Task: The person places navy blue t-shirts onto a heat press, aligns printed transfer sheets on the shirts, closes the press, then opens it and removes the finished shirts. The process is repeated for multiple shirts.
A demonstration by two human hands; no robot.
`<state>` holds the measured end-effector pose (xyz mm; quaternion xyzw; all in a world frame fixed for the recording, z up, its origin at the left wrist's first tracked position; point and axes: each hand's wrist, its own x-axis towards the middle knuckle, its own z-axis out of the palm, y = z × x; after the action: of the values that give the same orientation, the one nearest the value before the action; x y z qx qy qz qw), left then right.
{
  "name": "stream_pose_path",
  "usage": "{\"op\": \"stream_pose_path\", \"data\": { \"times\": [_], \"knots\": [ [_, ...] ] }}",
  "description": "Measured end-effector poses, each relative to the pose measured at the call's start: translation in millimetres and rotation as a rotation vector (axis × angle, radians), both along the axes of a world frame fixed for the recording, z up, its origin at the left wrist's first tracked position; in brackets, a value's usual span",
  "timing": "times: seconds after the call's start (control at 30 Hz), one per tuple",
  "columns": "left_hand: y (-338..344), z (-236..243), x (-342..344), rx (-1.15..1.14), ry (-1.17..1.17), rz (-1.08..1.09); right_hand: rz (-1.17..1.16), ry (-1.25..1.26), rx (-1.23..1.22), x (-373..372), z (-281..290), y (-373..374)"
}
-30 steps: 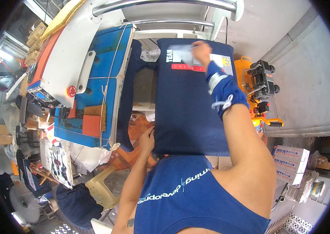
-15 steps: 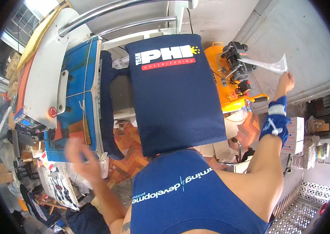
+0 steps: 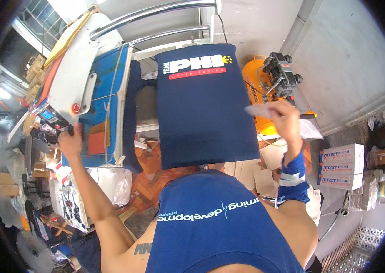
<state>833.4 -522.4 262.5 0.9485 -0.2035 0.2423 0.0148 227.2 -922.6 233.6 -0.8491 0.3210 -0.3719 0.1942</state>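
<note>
My left hand (image 3: pixel 70 142) is closed around a black handle (image 3: pixel 47 135) below the control box of a heat press (image 3: pixel 72 63). Its thumb points up toward the red stop button (image 3: pixel 75 108). My right hand (image 3: pixel 285 122) pinches a clear, limp film sheet (image 3: pixel 311 129), which hangs on both sides of the fingers. It is raised near the right edge of a navy shirt (image 3: pixel 206 118). That shirt lies flat over a platen, with a white, red and yellow print near its far end. Beside the press, a second navy garment (image 3: pixel 132 113) is partly hidden by the blue upper plate (image 3: pixel 106 82).
An orange air compressor (image 3: pixel 258 84) stands right of the shirt. Chrome rails (image 3: pixel 156 18) run along the back. Flat cardboard pieces (image 3: pixel 265 179) lie on the wooden floor (image 3: pixel 149 182). White boxes (image 3: pixel 341 166) are stacked at the right.
My left hand has reached forward and left onto the black handle. My right hand has swung inward toward the shirt, bringing the film sheet along. The view has shifted slightly.
</note>
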Motion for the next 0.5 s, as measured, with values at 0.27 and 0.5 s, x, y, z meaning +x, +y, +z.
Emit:
{"op": "stream_pose_path", "data": {
  "times": [0.27, 0.5],
  "knots": [
    [-44, 15, -126, -0.271, 0.077, -0.459, 0.729, 0.021, 0.216, 163, 29, 135],
    [49, 14, -190, -0.255, 0.904, -1.179, 1.032, -0.140, 0.187, 258, 49, 255]
  ]
}}
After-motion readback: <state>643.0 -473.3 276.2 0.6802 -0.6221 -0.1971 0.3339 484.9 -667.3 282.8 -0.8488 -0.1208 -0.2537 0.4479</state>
